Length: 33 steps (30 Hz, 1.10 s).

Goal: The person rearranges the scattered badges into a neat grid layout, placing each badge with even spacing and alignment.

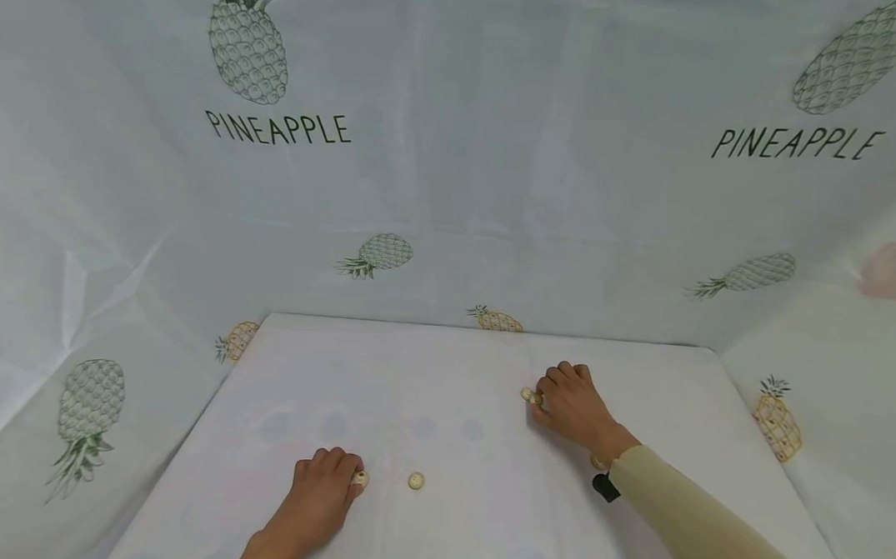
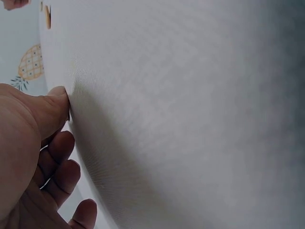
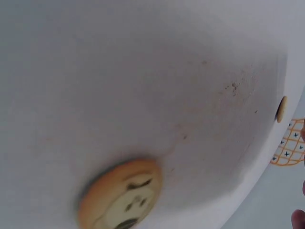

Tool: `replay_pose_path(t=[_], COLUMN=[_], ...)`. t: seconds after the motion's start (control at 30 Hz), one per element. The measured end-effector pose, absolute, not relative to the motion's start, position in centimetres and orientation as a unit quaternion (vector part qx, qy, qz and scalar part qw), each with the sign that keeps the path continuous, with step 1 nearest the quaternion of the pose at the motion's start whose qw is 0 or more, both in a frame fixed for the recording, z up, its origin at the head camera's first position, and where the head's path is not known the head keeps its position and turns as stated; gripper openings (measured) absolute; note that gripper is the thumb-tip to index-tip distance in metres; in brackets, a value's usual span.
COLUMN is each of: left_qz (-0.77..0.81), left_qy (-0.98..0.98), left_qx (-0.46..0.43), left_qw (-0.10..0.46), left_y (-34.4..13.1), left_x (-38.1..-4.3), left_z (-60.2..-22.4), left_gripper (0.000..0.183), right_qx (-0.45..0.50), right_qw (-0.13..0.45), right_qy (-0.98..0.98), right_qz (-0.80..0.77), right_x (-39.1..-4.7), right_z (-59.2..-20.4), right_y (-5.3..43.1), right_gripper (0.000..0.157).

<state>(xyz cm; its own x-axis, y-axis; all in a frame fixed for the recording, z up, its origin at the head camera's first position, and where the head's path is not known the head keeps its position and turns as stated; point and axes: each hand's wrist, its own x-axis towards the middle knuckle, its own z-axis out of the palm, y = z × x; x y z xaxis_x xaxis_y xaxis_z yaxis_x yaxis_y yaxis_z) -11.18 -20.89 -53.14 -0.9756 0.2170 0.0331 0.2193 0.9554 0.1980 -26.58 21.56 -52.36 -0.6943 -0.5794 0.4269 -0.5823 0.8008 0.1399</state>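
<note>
My left hand (image 1: 322, 491) pinches a small round biscuit (image 1: 360, 478) between thumb and fingertips, low over the white table. In the left wrist view the thumb (image 2: 57, 102) comes down at the tabletop and hides most of what it grips. To the right of that hand lies a single biscuit (image 1: 416, 480). Farther back, my right hand (image 1: 572, 406) has its fingers curled round a biscuit (image 1: 538, 399), right beside another one (image 1: 526, 394). In the right wrist view a printed face shows on a pale biscuit (image 3: 124, 200) lying near that wrist.
The white table (image 1: 467, 522) has pale printed spots, and dark crumbs (image 3: 234, 87) lie on it. Pineapple-printed sheets (image 1: 490, 181) stand behind and at both sides. A black wrist device (image 1: 606, 487) hangs under the right sleeve (image 1: 696, 520).
</note>
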Motion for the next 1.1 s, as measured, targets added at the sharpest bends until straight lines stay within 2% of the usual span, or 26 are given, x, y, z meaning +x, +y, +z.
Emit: replay_pose_path(t=[0.3, 0.63, 1.1], left_qz=[-0.096, -0.103, -0.105], left_qy=[-0.989, -0.987, -0.988], left_qx=[-0.113, -0.121, -0.114], left_qw=[0.012, 0.025, 0.016], left_y=[-21.0, -21.3, -21.2], left_x=[-11.2, -11.1, -11.2], left_z=[-53.3, -53.6, -53.5], left_gripper=[0.022, 0.023, 0.023], right_qx=[0.301, 0.315, 0.295], right_qw=[0.17, 0.165, 0.111], right_qy=[-0.938, -0.935, -0.949], right_qz=[-0.004, 0.009, 0.018], right_x=[-28.1, -29.3, -29.8], right_z=[-52.6, -53.1, -53.5], right_y=[19.7, 16.7, 15.3], right_gripper=[0.023, 0.02, 0.022])
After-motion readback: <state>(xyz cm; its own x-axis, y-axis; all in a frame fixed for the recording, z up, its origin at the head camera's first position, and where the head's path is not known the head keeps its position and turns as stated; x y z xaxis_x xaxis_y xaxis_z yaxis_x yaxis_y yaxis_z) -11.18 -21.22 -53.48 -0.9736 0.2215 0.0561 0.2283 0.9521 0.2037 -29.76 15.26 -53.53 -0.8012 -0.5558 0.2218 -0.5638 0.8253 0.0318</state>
